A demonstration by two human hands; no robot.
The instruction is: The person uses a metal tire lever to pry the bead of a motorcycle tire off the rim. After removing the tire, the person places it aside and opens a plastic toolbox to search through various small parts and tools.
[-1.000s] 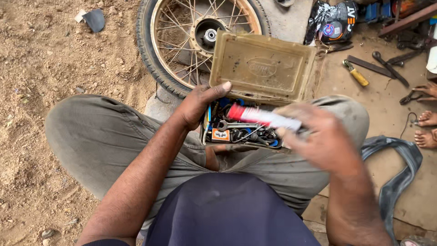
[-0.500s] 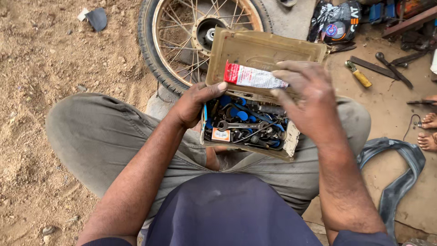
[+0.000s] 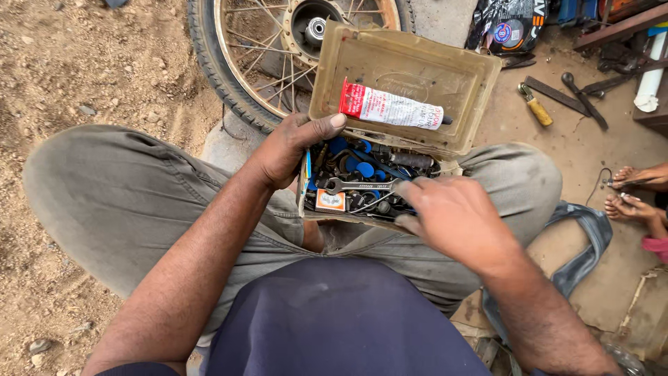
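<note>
Outdoor work spot, bare ground: loose brown dirt and small stones on the left, smoother packed patch on the right. Person sits with a small open box on the lap, knees apart.

Left hand grips the box's left edge, fingers wrapped round the side, thumb laid along the hinge line of the lid. A red-and-white tube lies across the raised lid, black cap to the right.

Box is packed with blue parts, small metal bits, a small spanner and an orange-and-white packet.

Right hand sits over the box's near right corner, fingers curled down into the contents; can't tell what they hold, if anything.

Far side: spoked wheel with tyre just behind the lid. Far right: yellow-handled tool, dark hand tools. Right edge: another person's bare feet.
</note>
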